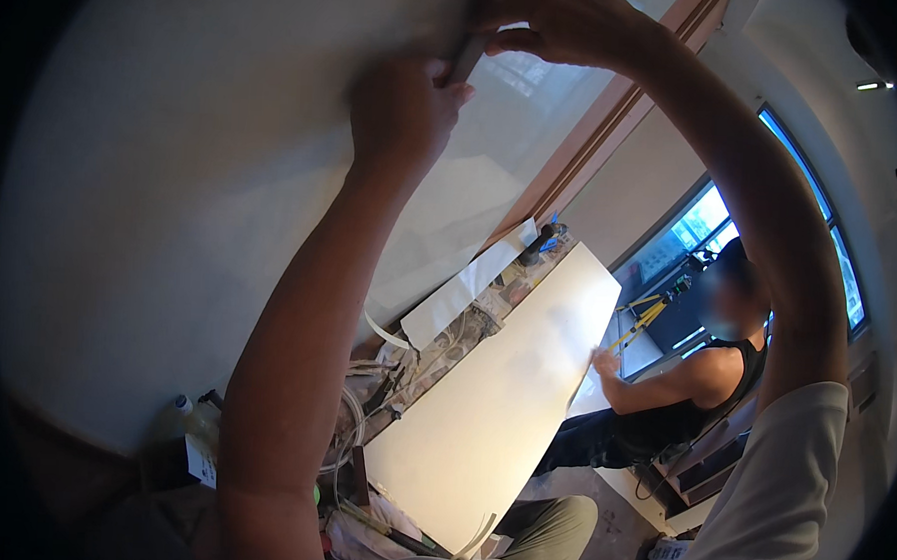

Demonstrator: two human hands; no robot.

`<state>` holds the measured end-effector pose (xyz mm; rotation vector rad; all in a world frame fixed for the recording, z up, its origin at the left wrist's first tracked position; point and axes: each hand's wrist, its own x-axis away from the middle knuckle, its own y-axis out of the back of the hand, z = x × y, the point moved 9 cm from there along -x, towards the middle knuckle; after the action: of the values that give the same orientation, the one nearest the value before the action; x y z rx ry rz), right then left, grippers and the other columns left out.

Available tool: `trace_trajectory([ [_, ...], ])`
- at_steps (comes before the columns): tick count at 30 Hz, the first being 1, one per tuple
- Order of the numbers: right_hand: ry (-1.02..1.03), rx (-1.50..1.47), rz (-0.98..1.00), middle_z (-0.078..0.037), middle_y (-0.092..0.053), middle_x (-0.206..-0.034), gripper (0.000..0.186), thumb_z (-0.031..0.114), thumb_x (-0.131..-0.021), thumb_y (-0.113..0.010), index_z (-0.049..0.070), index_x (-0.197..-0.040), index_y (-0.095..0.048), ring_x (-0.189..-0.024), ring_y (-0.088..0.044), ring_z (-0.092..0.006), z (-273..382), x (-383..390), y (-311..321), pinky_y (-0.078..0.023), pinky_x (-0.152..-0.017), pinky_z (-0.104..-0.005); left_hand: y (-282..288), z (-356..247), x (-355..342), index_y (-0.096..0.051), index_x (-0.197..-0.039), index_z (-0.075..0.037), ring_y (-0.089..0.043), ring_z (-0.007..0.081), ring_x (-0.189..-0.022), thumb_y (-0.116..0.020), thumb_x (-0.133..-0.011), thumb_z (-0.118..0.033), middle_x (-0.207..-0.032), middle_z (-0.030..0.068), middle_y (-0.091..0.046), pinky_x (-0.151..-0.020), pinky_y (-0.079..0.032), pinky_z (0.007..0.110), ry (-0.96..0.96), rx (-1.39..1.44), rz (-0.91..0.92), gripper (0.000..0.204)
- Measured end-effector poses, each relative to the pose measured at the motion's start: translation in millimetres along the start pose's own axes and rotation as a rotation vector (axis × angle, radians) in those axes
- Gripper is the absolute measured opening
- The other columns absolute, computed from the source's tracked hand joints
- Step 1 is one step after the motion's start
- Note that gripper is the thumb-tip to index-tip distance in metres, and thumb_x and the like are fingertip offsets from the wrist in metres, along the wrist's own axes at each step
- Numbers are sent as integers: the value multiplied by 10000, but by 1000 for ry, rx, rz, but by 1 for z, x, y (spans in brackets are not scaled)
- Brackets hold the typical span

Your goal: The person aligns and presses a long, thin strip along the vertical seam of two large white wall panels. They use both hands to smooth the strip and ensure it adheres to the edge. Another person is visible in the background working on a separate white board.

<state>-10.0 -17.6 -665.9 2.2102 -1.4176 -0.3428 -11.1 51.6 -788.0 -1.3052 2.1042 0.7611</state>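
Observation:
Both my arms are raised in front of a large pale wall-like surface (162,197). My left hand (406,108) is closed around the lower part of a narrow grey flat piece (466,59), its thumb along one side. At the top edge, my right hand (565,25) bends over the same piece, with thumb and fingers closed at its upper part. That upper end is dark and partly cut off, so I cannot make out its exact kind or whether it touches the surface.
Below lies a long white board (494,382) beside cluttered tools and coiled hoses (350,426). A co-worker in a black sleeveless top (678,400) reaches to its far edge. A yellow-legged tripod (642,323) stands by the window; a bottle (187,419) is lower left.

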Motion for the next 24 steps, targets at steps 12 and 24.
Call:
trace_trajectory([
  [12, -84, -19, 107, 7, -699, -1209, 205, 366, -924, -739, 226, -1064, -792, -1318, -523, -229, 24, -1, -4, -182, -1223, -649, -3, 10, 19, -790, -1015, -57, -662, 150, -601, -766, -903, -331, -731, 83, -737, -641, -536, 318, -85, -7, -116, 296],
  [24, -105, -12, 118, 9, -697, -1227, 183, 350, -943, -723, 235, -1069, -789, -1323, -521, -227, 21, -6, -11, -158, -1229, -650, -1, 16, 13, -791, -982, -41, -632, 149, -553, -763, -904, -335, -627, 66, -678, -605, -522, 321, -111, -12, -135, 305],
])
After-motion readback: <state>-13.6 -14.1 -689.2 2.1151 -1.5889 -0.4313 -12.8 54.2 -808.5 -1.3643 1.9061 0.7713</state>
